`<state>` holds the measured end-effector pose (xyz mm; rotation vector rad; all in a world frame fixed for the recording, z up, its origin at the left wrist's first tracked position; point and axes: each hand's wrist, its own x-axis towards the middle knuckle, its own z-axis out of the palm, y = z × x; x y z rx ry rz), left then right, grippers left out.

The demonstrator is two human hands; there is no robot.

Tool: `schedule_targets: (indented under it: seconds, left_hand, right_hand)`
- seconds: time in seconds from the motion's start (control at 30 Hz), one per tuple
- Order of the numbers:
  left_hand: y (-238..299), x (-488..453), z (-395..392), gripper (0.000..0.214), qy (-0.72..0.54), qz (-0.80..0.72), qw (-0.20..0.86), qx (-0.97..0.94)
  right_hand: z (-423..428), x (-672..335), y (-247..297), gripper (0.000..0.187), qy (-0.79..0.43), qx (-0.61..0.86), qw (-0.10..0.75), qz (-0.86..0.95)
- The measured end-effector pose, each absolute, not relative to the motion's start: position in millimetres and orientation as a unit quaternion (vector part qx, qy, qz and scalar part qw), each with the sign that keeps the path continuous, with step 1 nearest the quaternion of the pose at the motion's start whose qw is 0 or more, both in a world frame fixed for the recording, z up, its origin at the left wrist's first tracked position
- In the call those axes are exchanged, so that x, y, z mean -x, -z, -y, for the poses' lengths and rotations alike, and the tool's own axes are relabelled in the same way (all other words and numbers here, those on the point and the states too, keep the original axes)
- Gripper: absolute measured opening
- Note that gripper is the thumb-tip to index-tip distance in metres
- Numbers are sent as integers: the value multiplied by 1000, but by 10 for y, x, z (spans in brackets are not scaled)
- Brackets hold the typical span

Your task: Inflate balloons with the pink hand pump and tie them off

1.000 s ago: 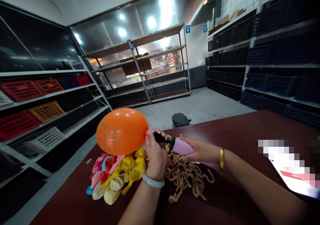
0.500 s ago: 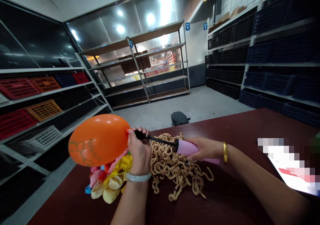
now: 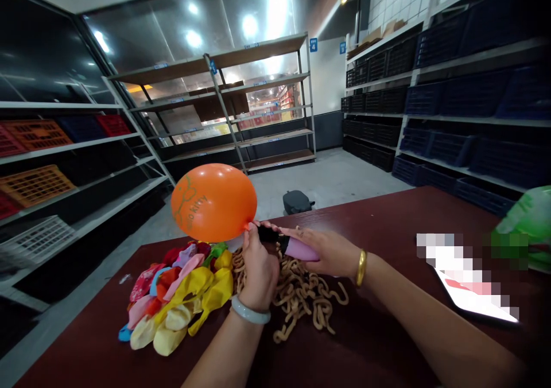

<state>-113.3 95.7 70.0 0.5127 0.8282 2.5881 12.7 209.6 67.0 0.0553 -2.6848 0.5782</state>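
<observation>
An inflated orange balloon (image 3: 215,202) with a printed cartoon and lettering sits on the black end of a pink and black hand balloon pump (image 3: 303,250). My left hand (image 3: 260,267), wearing a pale bangle, is closed around the balloon's neck and the pump's black end. Wrapped over the pink barrel is my right hand (image 3: 329,253), with a gold bangle at its wrist. Barrel and black end are close together, the rod between them out of sight. Beneath both hands lies a heap of tan, fuzzy cord pieces (image 3: 312,296), partly hidden. Several uninflated balloons (image 3: 185,296) are piled to the left.
A lit phone-like screen (image 3: 477,296), partly pixelated, lies on the dark red table (image 3: 379,342) at right, near a green and white bag (image 3: 527,221). A dark grey bag (image 3: 298,202) rests on the floor beyond. Racks with crates (image 3: 447,147) line both sides.
My right hand has pushed the pink barrel toward my left hand, so the black rod no longer shows. The balloon looks nearer the table's middle, while the whole view has shifted.
</observation>
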Motion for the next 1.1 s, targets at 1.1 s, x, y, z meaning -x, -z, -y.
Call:
schedule_targets:
  seconds: [1.1]
  left_hand:
    - [-829, 1844, -610, 25, -867, -403, 262, -132]
  right_hand:
    - [-3059, -289, -300, 62, -56, 295, 79, 951]
